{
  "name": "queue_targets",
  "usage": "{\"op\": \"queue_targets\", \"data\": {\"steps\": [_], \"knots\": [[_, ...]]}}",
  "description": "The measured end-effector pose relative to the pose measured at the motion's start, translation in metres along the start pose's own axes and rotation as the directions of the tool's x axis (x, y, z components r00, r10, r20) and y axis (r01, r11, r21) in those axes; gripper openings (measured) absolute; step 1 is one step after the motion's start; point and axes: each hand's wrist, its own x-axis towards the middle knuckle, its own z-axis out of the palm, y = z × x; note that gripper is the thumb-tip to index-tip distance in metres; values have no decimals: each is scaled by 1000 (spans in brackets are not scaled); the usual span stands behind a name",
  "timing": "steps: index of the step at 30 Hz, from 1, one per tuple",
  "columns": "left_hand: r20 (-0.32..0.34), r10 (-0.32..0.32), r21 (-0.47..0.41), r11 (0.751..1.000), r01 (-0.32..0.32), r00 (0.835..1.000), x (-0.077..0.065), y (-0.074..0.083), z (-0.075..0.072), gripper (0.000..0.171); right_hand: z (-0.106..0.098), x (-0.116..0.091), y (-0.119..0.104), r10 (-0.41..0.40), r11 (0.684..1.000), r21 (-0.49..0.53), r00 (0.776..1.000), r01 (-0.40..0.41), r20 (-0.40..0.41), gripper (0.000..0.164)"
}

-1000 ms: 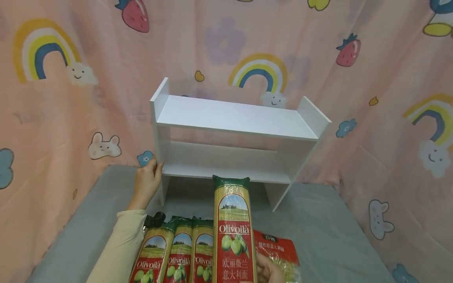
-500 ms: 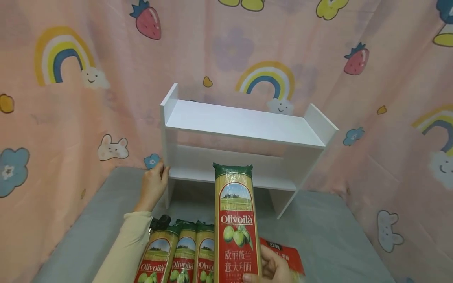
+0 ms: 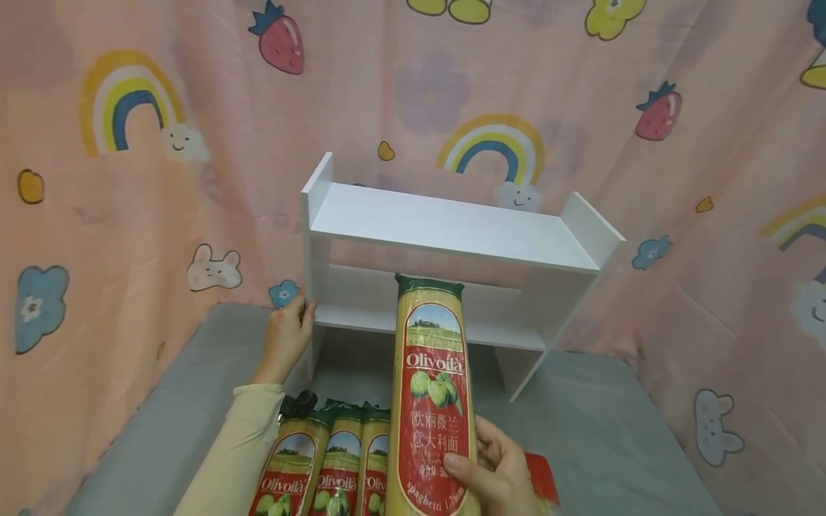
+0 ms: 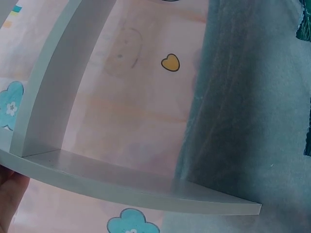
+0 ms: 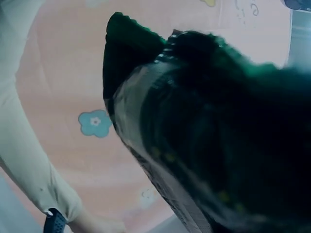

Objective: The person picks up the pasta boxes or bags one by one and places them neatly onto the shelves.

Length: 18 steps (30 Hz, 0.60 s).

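Note:
My right hand (image 3: 497, 469) grips a spaghetti packet (image 3: 434, 401) by its lower right side, thumb across the front. The packet stands upright, label facing me, its green top in front of the white shelf's (image 3: 452, 226) lower board. In the right wrist view the dark, blurred packet (image 5: 204, 131) fills much of the picture. My left hand (image 3: 287, 337) holds the left side panel of the shelf at about the lower board's height. In the left wrist view, only part of the left hand (image 4: 12, 199) shows, against the panel's edge.
Several more spaghetti packets (image 3: 338, 459) lie side by side at the front, left of the held one. A red pasta bag (image 3: 543, 476) shows partly behind my right hand. The shelf stands on a grey surface (image 3: 600, 430) before a patterned pink curtain (image 3: 361, 79).
My right hand has raised the spaghetti packet, so more of its label shows. The red bag is now mostly covered. My left hand keeps its hold on the shelf; the head view has shifted slightly.

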Motion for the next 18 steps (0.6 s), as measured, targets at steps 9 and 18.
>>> {"op": "queue_targets", "data": {"steps": [9,18], "knots": [[0,-2,-10,1000,2,1000,0,0,1,10,11,8,-17,-166,986,7,986,167,-18,50],[4,-2,-12,1000,2,1000,0,-1,1,10,21,14,-29,-189,981,25,980,191,-53,50]]}}
